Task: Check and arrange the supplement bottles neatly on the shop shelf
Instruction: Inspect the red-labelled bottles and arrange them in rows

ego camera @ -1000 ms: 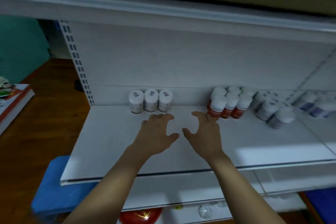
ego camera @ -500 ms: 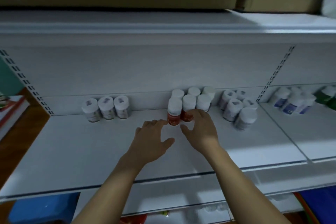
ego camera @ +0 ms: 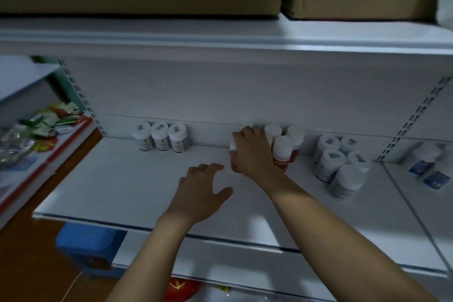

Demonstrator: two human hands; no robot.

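Left hand [ego camera: 203,191] is nearest. Fingers straight and spread, palm down over the white metal shelf board [ego camera: 117,179], holding nothing.

At 1 o'clock from it is my right hand [ego camera: 253,152], fingers curled over the white-capped red-labelled supplement bottle [ego camera: 232,148] at the front-left corner of the red cluster. Only a sliver of cap and label shows, so I can't tell how deep the grip is.

- **Knock-over:** the neighbouring red-labelled bottle [ego camera: 282,153] stands right against my hand at 3 o'clock. A sideways twist or lift would likely knock it into the back-row red bottles [ego camera: 295,133] at 1 o'clock.
- **Slip:** I'm gripping from above on a smooth plastic bottle. It could slip out, and my left hand is too far off to steady or catch it.
- **Domino:** the crowded white-labelled bottle group [ego camera: 329,162] is further out at 3 o'clock, near enough that a tipped red one may roll into it.

The row of three grey-labelled bottles [ego camera: 160,136], at 10 o'clock by the back panel, is well apart and probably safe.

The upper shelf lip [ego camera: 220,41] is at 12 o'clock. Lifting too high could bump it.
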